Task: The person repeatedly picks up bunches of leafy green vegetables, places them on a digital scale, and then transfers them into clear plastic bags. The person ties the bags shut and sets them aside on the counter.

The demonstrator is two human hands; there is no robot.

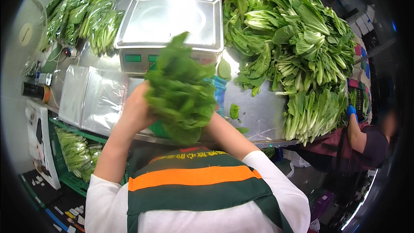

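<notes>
A bunch of leafy greens [181,94] is held upright before my chest, leaves towards the camera. My left hand [139,105] grips it from the left side; its fingertips are hidden behind the leaves. My right hand [212,113] is almost wholly hidden behind the bunch, with only its edge and the wrist showing. Just beyond stands a digital scale with a bare steel tray [168,22]. Clear plastic bags [102,100] lie flat to the left of my left hand. Something green and a blue printed packet [220,87] show partly behind the bunch.
A large heap of leafy greens [300,35] covers the right of the steel table [255,110]. Bagged greens [103,22] lie at the back left, near a fan [30,35]. A green crate [74,183] holds more bags below. A co-worker's blue-gloved hand [351,110] is at the far right.
</notes>
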